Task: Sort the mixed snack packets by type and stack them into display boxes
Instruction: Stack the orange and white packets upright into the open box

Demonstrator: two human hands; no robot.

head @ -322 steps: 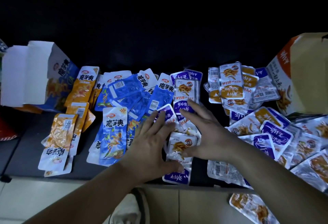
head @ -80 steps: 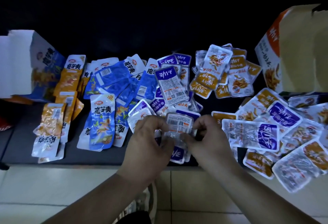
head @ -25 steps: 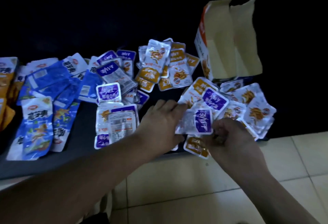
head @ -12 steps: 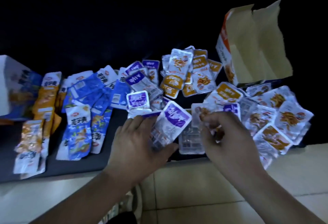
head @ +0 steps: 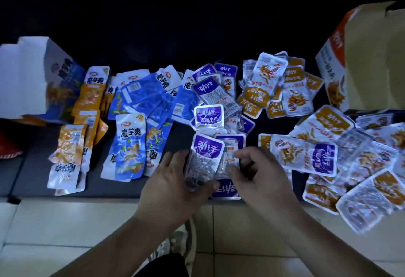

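So blue packets (head: 142, 97) and orange-label packets (head: 255, 96) are crowding the worktop (head: 30, 173) all around. Left hand (head: 173, 186) is gripping a purple packet (head: 207, 151) at the near edge, and right hand (head: 263, 178) is pinching the neighbouring packet (head: 228, 162), touching it.

Dark "魔芋爽" on top of long blue foil pkt (head: 130, 143), same on long orange foil pkt (head: 93, 92). White "劲仔" on purple-topped silver pkt (head: 206, 151) in left hand (head: 173, 189). "劲仔 深海小鱼" on small purple square pkt (head: 209, 114). Label-side pkt (head: 230, 142) pinched by right hand (head: 260, 180): print too small to read.
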